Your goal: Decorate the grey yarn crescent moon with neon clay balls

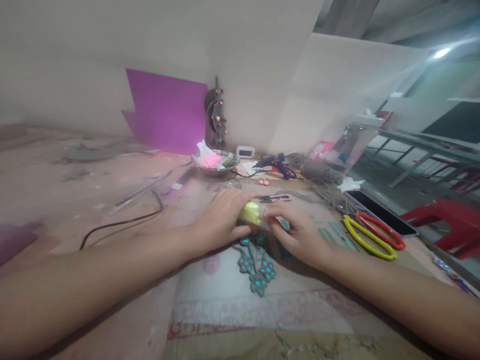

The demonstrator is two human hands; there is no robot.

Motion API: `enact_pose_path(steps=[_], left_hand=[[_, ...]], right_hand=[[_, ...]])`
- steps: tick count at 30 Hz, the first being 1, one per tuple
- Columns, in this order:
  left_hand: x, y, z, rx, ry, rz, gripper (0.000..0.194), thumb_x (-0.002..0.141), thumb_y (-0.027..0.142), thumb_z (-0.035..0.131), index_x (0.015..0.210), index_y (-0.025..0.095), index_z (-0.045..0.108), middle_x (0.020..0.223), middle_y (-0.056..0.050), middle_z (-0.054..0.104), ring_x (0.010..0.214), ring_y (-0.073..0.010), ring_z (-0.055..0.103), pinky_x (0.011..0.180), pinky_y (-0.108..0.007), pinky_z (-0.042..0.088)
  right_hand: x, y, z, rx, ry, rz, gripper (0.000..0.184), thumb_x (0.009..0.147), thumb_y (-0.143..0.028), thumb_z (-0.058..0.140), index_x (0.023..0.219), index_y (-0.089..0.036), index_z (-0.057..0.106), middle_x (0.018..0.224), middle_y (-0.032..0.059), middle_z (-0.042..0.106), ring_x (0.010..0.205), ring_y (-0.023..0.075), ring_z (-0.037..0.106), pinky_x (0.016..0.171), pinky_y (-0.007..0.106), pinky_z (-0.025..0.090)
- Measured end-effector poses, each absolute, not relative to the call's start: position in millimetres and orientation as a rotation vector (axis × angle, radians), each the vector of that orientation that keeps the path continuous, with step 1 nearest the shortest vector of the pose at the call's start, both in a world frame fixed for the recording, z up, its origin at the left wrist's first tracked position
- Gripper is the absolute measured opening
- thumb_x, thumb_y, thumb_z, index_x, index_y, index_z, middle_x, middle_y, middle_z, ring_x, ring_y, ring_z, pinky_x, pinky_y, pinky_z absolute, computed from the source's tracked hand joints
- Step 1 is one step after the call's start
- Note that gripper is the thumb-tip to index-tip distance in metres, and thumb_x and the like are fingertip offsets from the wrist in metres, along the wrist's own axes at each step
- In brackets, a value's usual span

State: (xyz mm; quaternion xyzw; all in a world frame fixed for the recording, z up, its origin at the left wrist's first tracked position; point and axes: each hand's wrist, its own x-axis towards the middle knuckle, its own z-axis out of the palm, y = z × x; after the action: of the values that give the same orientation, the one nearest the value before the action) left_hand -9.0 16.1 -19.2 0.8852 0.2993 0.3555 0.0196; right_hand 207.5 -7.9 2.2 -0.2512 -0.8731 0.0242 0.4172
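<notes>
My left hand (227, 215) is wrapped round a soft yellow lump (251, 214), which looks like modelling clay in a clear plastic wrapper. From the other side my right hand (296, 230) pinches the wrapper's clear end (265, 219) between thumb and fingers. Just below both hands lies a grey ornament (257, 272) of flower shapes dotted with turquoise; its upper part is partly covered by the hands. A pair of small thread snips (275, 198) rests beyond the fingers. Two tiny pink balls (263, 183) sit farther back.
Plastic sheeting (210, 300) covers the work surface. Behind are a metal bowl (215, 170) with a pink lump, a blue glue gun (277, 164) and grey yarn (322, 171). Scissors with red and yellow handles (369, 239) and a phone (382, 212) lie at right. A black cable (120, 222) curves at left.
</notes>
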Motion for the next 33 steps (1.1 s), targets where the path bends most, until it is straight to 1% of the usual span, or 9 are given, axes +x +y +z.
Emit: enact_pose_path(steps=[3, 6, 9, 14, 18, 24, 29, 33], left_hand=[[-9.4, 15.5, -17.2, 2.737, 0.945, 1.072, 0.052, 0.082, 0.032, 0.069, 0.128, 0.017, 0.05, 0.119, -0.012, 0.063, 0.11, -0.03, 0.058, 0.095, -0.047, 0.045], [-9.3, 15.0, -16.4, 2.756, 0.967, 1.027, 0.045, 0.08, 0.03, 0.066, 0.121, 0.014, 0.055, 0.115, -0.013, 0.065, 0.105, -0.0312, 0.059, 0.091, -0.047, 0.046], [-8.7, 14.0, -16.6, 2.749, 0.974, 1.027, 0.045, 0.08, 0.028, 0.064, 0.122, 0.014, 0.055, 0.117, -0.013, 0.065, 0.106, -0.0311, 0.059, 0.091, -0.046, 0.045], [-7.9, 11.6, -15.7, 2.72, 0.993, 0.985, 0.049, 0.082, 0.026, 0.061, 0.129, 0.016, 0.054, 0.118, -0.012, 0.067, 0.107, -0.0302, 0.06, 0.092, -0.045, 0.044], [-8.0, 10.5, -16.6, 2.72, 1.001, 0.894, 0.055, 0.085, 0.029, 0.061, 0.137, 0.015, 0.048, 0.127, -0.014, 0.064, 0.115, -0.0313, 0.057, 0.097, -0.047, 0.043], [-7.6, 8.9, -18.8, 2.747, 0.923, 0.866, 0.053, 0.087, 0.025, 0.06, 0.137, 0.014, 0.046, 0.134, -0.014, 0.061, 0.119, -0.0297, 0.056, 0.101, -0.046, 0.041], [-6.0, 9.0, -17.0, 2.757, 0.914, 0.854, 0.045, 0.086, 0.023, 0.059, 0.13, 0.015, 0.051, 0.131, -0.013, 0.063, 0.117, -0.0297, 0.058, 0.098, -0.046, 0.042], [-6.1, 8.9, -17.3, 2.759, 0.895, 0.877, 0.044, 0.085, 0.022, 0.06, 0.128, 0.016, 0.052, 0.128, -0.013, 0.064, 0.117, -0.0298, 0.058, 0.097, -0.045, 0.043]], right_hand=[[208.4, -4.2, -1.0, -0.631, -2.186, 0.005, 0.026, 0.095, -0.014, 0.051, 0.112, -0.026, 0.066, 0.096, 0.0046, 0.072, 0.087, 0.0178, 0.069, 0.077, 0.032, 0.057], [210.4, 0.6, -3.7, -0.625, -2.19, -0.066, 0.027, 0.094, -0.016, 0.056, 0.116, -0.026, 0.068, 0.096, 0.0058, 0.071, 0.085, 0.0175, 0.068, 0.075, 0.03, 0.057], [212.0, 3.8, -4.8, -0.632, -2.209, -0.127, 0.024, 0.094, -0.02, 0.059, 0.115, -0.024, 0.069, 0.094, 0.0068, 0.072, 0.083, 0.0178, 0.068, 0.073, 0.03, 0.057], [213.2, 5.1, -4.4, -0.594, -2.213, -0.175, 0.026, 0.095, -0.025, 0.058, 0.121, -0.025, 0.066, 0.093, 0.0068, 0.073, 0.082, 0.0182, 0.068, 0.073, 0.031, 0.057], [214.1, 5.8, -3.3, -0.572, -2.243, -0.268, 0.023, 0.094, -0.027, 0.06, 0.116, -0.024, 0.067, 0.092, 0.0076, 0.073, 0.082, 0.0195, 0.068, 0.071, 0.033, 0.058], [212.7, 5.2, -2.4, -0.571, -2.278, -0.261, 0.021, 0.093, -0.031, 0.062, 0.112, -0.022, 0.067, 0.093, 0.0085, 0.072, 0.084, 0.021, 0.066, 0.074, 0.037, 0.056], [207.2, -1.8, 0.5, -0.65, -2.289, -0.207, 0.018, 0.091, -0.029, 0.065, 0.106, -0.021, 0.065, 0.093, 0.0079, 0.072, 0.088, 0.0221, 0.066, 0.08, 0.038, 0.053], [206.3, -3.8, 0.3, -0.701, -2.299, -0.106, 0.01, 0.091, -0.025, 0.063, 0.101, -0.021, 0.065, 0.091, 0.0067, 0.071, 0.089, 0.0218, 0.066, 0.081, 0.038, 0.053]])
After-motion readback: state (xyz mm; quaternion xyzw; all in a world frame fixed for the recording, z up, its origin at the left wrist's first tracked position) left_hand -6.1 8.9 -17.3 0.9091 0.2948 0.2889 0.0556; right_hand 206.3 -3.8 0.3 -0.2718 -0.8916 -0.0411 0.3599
